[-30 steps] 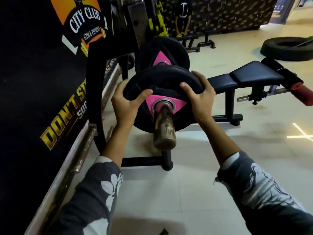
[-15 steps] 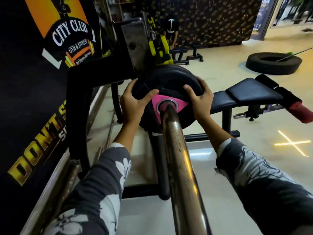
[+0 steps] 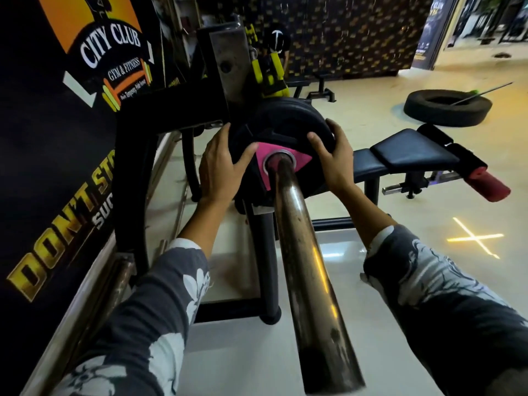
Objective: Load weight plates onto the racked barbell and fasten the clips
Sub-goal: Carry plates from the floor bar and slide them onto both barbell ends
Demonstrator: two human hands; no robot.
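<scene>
Weight plate (image 3: 285, 118): threaded on the barbell sleeve (image 3: 303, 247), bore and pink insert (image 3: 301, 160) centred round the steel. It sits far up the sleeve, close under the rack upright (image 3: 228, 52). Whether its back face meets the collar: cannot tell, hidden behind the plate.

Your left hand (image 3: 220, 170) grips the rim at about 9 o'clock, fingers curled behind the edge and thumb laid across the front face. Your right hand (image 3: 335, 161) mirrors it at about 3 o'clock, fingers hooked over the rim.

Reason for the grip, as judged: opposite holds keep the plate square to the sleeve, so the bore does not cock and bind. Thumbs on the face give you the push inward.

Long bare run of sleeve lies toward you at 6 o'clock, leaving room for further plates and a clip.

No clip in view. Step in hand, judged: seating this plate. Fastening is not yet done.

Caution: fingers behind the rim may be pinched if the plate closes on whatever lies behind it.
</scene>
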